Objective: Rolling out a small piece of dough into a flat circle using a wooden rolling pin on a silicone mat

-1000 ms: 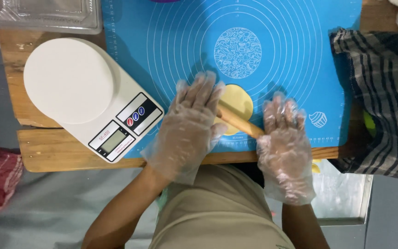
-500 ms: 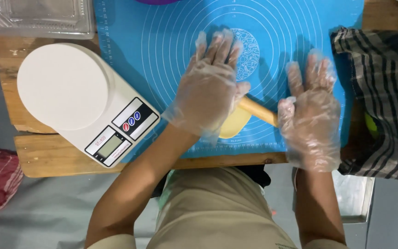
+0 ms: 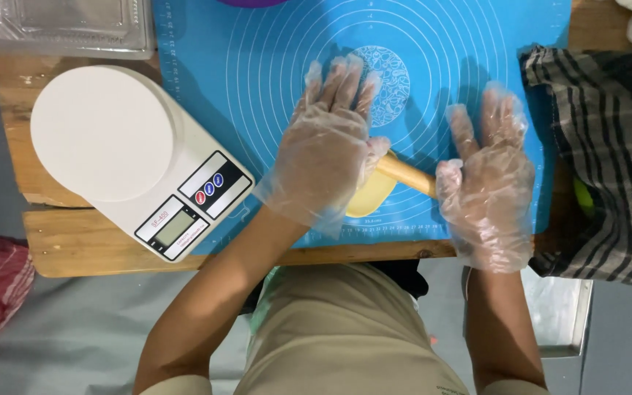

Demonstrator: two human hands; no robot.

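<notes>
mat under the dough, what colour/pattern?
The mat is blue with white concentric circles and ruler marks; head view.

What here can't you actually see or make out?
All in the head view:
- Dough: mostly covered by the left hand; its full shape is hidden.
- Rolling pin: both ends lie under the left hand and the right hand.
- Scale: screen too small to tell whether it shows anything.
- Purple thing: cut off by the top edge.
- Clear tray: cropped at the top left corner.
</notes>
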